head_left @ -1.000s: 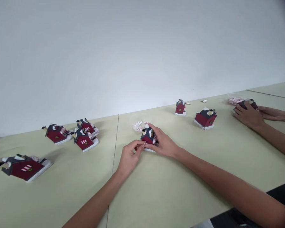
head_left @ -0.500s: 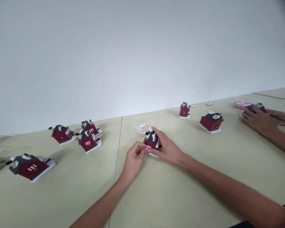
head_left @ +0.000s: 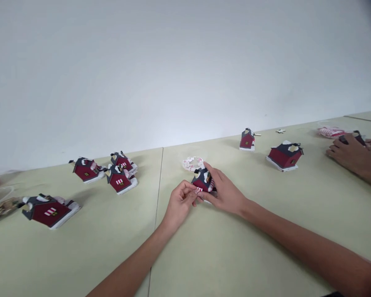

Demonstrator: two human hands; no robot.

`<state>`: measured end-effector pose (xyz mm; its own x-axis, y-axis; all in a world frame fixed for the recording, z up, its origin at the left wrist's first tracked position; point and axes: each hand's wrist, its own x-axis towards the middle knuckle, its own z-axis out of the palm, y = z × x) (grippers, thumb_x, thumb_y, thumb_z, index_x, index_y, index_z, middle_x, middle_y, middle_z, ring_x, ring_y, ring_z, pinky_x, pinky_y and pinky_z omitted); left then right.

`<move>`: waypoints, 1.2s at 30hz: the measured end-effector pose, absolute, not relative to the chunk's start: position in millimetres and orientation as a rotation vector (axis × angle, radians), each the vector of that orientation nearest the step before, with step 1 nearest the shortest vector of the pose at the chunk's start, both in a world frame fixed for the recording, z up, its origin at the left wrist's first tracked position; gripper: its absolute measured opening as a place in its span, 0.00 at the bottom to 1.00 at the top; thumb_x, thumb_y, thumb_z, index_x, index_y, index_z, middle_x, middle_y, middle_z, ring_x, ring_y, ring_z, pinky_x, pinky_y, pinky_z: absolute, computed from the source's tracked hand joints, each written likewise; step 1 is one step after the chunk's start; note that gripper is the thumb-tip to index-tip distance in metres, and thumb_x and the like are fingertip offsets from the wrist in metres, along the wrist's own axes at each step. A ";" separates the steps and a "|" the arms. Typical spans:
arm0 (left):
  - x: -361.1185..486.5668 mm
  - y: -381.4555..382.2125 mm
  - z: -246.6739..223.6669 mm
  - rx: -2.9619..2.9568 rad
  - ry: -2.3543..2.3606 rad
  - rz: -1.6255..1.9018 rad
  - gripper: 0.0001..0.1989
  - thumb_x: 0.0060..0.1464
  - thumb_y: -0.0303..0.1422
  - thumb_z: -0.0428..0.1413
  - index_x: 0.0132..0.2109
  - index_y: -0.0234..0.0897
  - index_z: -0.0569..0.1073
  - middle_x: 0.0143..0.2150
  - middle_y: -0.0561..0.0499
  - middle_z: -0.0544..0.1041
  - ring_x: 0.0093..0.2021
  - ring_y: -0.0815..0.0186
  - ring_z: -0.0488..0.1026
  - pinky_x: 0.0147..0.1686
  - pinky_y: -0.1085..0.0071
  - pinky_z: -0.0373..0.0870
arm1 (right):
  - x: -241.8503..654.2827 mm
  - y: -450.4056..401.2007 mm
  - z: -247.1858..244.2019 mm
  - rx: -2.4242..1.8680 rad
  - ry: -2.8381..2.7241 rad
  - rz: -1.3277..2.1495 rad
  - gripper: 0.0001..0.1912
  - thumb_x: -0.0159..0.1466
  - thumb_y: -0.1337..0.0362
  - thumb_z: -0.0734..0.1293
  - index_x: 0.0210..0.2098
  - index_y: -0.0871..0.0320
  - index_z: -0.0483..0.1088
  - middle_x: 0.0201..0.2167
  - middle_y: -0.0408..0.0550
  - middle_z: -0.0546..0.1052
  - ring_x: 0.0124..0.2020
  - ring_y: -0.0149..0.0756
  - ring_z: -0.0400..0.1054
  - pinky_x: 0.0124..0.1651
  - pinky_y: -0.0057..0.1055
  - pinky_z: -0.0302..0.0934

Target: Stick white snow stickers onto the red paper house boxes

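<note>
My right grip [head_left: 227,193] is curved around the right side of a small red house [head_left: 200,181] with a dark, white-patched roof, which stands on the surface [head_left: 241,251] straight in front of me, just right of a dark seam [head_left: 158,198]. My left grip [head_left: 179,202] pinches a tiny red-and-white striped piece [head_left: 199,189] against the near wall of that house, and my two thumbs are close together there. Just behind it lies a loop of white-and-red pieces [head_left: 186,161].

To my left, two houses [head_left: 120,183] overlap in my view, a third house [head_left: 85,170] is beside them, and another house [head_left: 48,211] sits nearer me, next to some pale pieces [head_left: 3,209]. To my right are two more houses [head_left: 284,158], well apart from my hands. Farther right, a co-worker's hand [head_left: 348,153] covers a dark-roofed item beside a pink-and-white striped bundle [head_left: 330,132].
</note>
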<state>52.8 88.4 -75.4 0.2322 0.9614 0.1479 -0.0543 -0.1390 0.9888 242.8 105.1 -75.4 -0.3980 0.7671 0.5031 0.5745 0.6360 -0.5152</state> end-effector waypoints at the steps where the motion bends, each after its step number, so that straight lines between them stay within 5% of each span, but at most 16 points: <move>1: 52.6 87.8 -75.1 1.389 0.929 1.149 0.11 0.58 0.38 0.60 0.38 0.36 0.67 0.29 0.52 0.77 0.30 0.67 0.75 0.29 0.73 0.65 | 243.1 105.1 -75.1 -1.039 -2.126 0.326 0.46 0.67 0.48 0.65 0.73 0.51 0.34 0.59 0.59 0.68 0.57 0.54 0.64 0.56 0.54 0.64; 12: 52.0 90.8 -77.5 1.305 0.917 1.106 0.20 0.57 0.44 0.61 0.42 0.42 0.57 0.29 0.55 0.76 0.26 0.68 0.73 0.27 0.74 0.65 | 245.8 107.4 -76.7 -1.012 -2.148 0.345 0.44 0.68 0.50 0.64 0.73 0.50 0.34 0.60 0.58 0.67 0.59 0.53 0.63 0.58 0.52 0.64; 16: 48.5 89.3 -75.7 1.511 1.039 1.117 0.18 0.60 0.43 0.58 0.49 0.42 0.61 0.25 0.61 0.66 0.24 0.72 0.64 0.27 0.75 0.60 | 251.0 111.3 -77.9 -0.977 -2.154 0.369 0.44 0.68 0.49 0.64 0.74 0.50 0.35 0.61 0.59 0.67 0.59 0.52 0.63 0.58 0.52 0.64; 22: 30.4 90.2 -70.7 2.243 1.029 1.168 0.25 0.58 0.37 0.61 0.61 0.45 0.64 0.47 0.47 0.70 0.45 0.62 0.68 0.43 0.67 0.68 | 261.7 115.4 -77.7 -0.678 -2.304 0.330 0.52 0.66 0.47 0.66 0.74 0.53 0.29 0.64 0.61 0.64 0.63 0.53 0.61 0.61 0.50 0.62; 26: 28.3 89.8 -69.6 2.268 0.870 1.172 0.33 0.56 0.38 0.63 0.65 0.47 0.61 0.62 0.41 0.62 0.62 0.53 0.62 0.53 0.60 0.70 | 261.1 112.7 -81.5 -0.582 -2.326 0.352 0.54 0.67 0.42 0.62 0.73 0.58 0.22 0.65 0.66 0.64 0.60 0.54 0.66 0.55 0.47 0.66; 30: 34.1 81.8 -59.5 2.105 0.825 1.049 0.34 0.58 0.39 0.61 0.68 0.48 0.57 0.68 0.40 0.60 0.65 0.53 0.62 0.59 0.55 0.68 | 260.1 110.8 -83.7 -0.574 -2.342 0.351 0.52 0.68 0.41 0.58 0.72 0.59 0.20 0.63 0.65 0.67 0.51 0.51 0.72 0.47 0.44 0.69; 36: 31.0 71.6 -36.5 2.141 0.836 0.949 0.37 0.55 0.40 0.63 0.69 0.52 0.59 0.74 0.45 0.52 0.73 0.48 0.49 0.60 0.58 0.69 | 258.9 107.9 -77.4 -0.580 -2.425 0.068 0.50 0.70 0.39 0.52 0.72 0.58 0.17 0.68 0.66 0.60 0.62 0.52 0.65 0.55 0.47 0.67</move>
